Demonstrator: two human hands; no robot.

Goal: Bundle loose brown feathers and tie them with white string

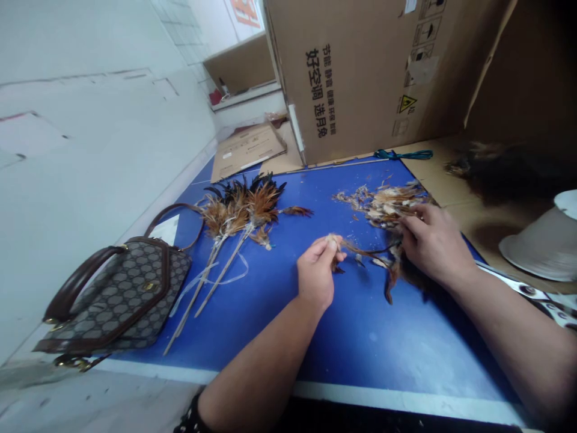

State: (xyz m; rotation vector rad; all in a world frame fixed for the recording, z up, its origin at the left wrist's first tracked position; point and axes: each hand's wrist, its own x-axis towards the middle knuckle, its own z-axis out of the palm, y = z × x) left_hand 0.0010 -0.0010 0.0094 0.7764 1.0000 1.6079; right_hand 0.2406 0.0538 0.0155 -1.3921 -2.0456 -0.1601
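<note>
In the middle of the blue tabletop (270, 337), my left hand (319, 267) pinches the pale base of a brown feather piece (360, 249). Its dark strands stretch to the right, toward the other hand. My right hand (433, 240) is over the near edge of a pile of loose brown and cream feathers (387, 201), thumb and fingers pressed together. What those fingertips hold is hidden. Some dark feathers (393, 279) lie or hang just below that hand. Further left lie bundles of brown and black feathers (243, 207) tied onto thin sticks (193, 294).
A patterned handbag (121, 294) sits at the left by the wall. Large cardboard boxes (360, 78) stand at the back. A teal cord (403, 154) lies before them. On the right are a white spool (541, 240), scissors (527, 290) and a dark feather heap (505, 171).
</note>
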